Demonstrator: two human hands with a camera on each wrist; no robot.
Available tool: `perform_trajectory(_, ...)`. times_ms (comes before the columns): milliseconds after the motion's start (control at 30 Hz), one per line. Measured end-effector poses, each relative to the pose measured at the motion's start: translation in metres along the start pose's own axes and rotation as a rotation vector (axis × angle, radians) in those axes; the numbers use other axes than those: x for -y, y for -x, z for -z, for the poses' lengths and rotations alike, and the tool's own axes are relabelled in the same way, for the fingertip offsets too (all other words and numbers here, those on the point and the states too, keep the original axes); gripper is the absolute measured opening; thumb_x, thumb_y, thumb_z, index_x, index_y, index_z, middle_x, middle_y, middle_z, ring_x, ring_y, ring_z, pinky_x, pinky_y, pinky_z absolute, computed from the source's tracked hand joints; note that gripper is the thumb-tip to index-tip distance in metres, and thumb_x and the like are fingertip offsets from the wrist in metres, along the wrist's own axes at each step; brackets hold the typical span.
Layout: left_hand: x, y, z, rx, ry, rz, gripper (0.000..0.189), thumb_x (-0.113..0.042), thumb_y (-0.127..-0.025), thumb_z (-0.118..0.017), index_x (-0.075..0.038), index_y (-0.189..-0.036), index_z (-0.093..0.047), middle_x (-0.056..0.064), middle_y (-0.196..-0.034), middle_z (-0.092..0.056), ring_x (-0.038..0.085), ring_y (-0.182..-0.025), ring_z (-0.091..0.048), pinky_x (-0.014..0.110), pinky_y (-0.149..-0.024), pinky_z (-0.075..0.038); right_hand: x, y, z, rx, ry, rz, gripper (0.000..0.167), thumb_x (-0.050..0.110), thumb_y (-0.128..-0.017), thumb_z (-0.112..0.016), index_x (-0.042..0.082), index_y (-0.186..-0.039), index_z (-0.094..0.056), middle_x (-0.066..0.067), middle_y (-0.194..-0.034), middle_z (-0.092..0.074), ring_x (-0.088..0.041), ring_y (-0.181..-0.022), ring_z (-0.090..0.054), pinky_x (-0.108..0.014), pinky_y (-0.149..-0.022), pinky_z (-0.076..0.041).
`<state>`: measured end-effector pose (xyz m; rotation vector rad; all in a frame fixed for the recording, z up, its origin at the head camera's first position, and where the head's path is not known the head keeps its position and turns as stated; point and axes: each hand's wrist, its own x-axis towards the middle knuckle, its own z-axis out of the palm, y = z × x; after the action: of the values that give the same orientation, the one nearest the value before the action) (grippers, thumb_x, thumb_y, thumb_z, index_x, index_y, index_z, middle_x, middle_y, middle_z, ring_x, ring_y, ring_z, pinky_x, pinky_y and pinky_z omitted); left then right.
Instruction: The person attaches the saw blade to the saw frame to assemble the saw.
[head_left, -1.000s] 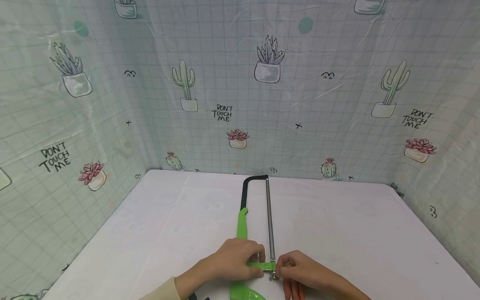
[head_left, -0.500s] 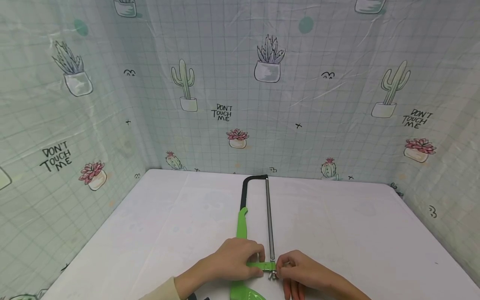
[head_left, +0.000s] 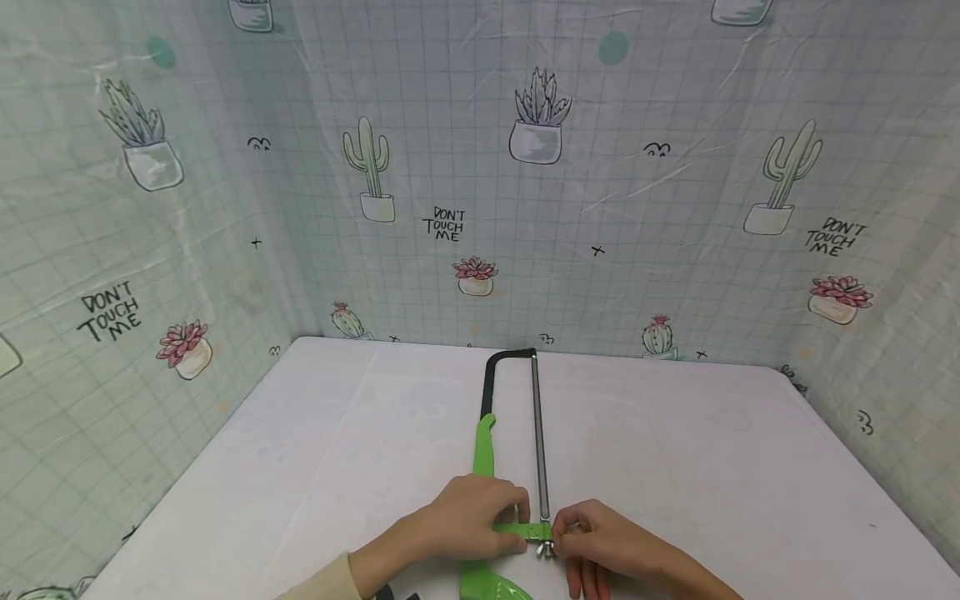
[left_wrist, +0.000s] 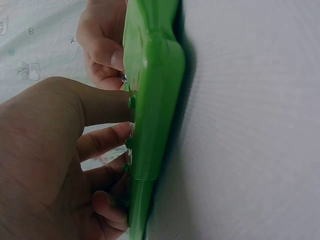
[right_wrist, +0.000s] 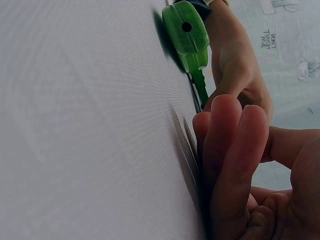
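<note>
A hacksaw lies flat on the white table in the head view, with a green handle (head_left: 491,583), a black front frame (head_left: 489,383) and a grey blade (head_left: 539,442). My left hand (head_left: 472,518) reaches over the frame and grips the green cross arm (head_left: 525,531) between thumb and fingers. At the blade's near end sits a silver wing nut (head_left: 545,549). My right hand (head_left: 600,537) pinches at the wing nut with thumb and index finger, the other fingers hanging down by the tabletop. In the left wrist view the green handle (left_wrist: 155,95) hides most of the nut.
The white table (head_left: 697,467) ends against a patterned curtain (head_left: 540,217) at the back and sides. A dark item (head_left: 385,593) shows partly at the bottom edge, under my left forearm.
The wing nut's wings have turned slightly between the frames. Both hands and the hacksaw stay in the same place.
</note>
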<state>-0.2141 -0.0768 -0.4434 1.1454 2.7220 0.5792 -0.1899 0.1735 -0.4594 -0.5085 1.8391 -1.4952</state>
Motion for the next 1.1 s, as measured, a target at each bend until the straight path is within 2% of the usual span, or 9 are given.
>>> perform_trajectory(567,0.0021,-0.0016,-0.0006,-0.004,0.011,-0.010,0.016,-0.042,-0.086,-0.078,-0.032,-0.095,-0.069,-0.022,-0.075,-0.055,-0.005,-0.067,-0.047,0.017,-0.062,-0.038,0.0019,-0.0006,0.0010,0.012,-0.005,-0.008,0.012,0.010,-0.097,-0.054,0.002,-0.096,-0.063,0.000,-0.063,-0.069,-0.001,-0.042,-0.059,-0.019,-0.041,-0.046)
perform_trajectory(1100,0.0025,-0.0015,-0.0023,-0.005,-0.002,-0.011,0.017,-0.042,-0.085,-0.079,-0.032,-0.095,-0.069,-0.022,-0.076,-0.055,-0.006,-0.069,-0.047,0.017,-0.063,-0.038,0.0008,-0.0004,0.0019,0.037,-0.027,0.007,0.013,0.011,-0.099,-0.056,0.000,-0.097,-0.062,-0.004,-0.066,-0.071,-0.001,-0.044,-0.059,-0.020,-0.042,-0.047)
